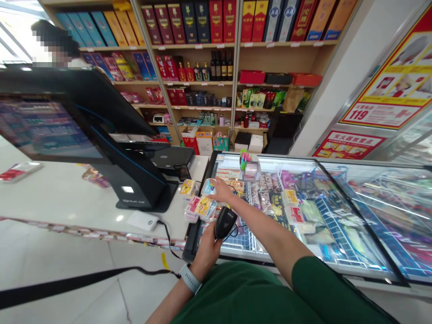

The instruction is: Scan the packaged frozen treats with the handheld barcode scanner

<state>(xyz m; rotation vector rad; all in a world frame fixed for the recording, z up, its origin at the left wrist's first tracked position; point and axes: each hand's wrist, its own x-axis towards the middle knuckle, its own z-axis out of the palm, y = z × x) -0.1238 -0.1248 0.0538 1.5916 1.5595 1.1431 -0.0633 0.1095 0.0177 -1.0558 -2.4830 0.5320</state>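
Observation:
My left hand (pixel 208 246), with a watch on its wrist, is closed around the grip of a black barcode scanner (pixel 225 222). The scanner's head points up and forward, above the near left part of a glass-topped freezer. My right hand (pixel 223 191) is closed on a small blue-and-white pack (pixel 209 186), just beyond the scanner. Close under it, several similar small packs are piled at the freezer's left end, among them a yellow pack (pixel 204 207) and a red pack (pixel 193 204). Another yellow pack (pixel 187 186) lies to their left. The labels are too small to read.
A black checkout terminal (pixel 130 175) stands on the white counter (pixel 67 198), beside a white box with a cable (pixel 143 221) and a dark laptop (pixel 173 156). The freezer (pixel 315 164) stretches right. Shelves of boxed bottles (pixel 195 44) line the back. A person (pixel 77 63) is at far left.

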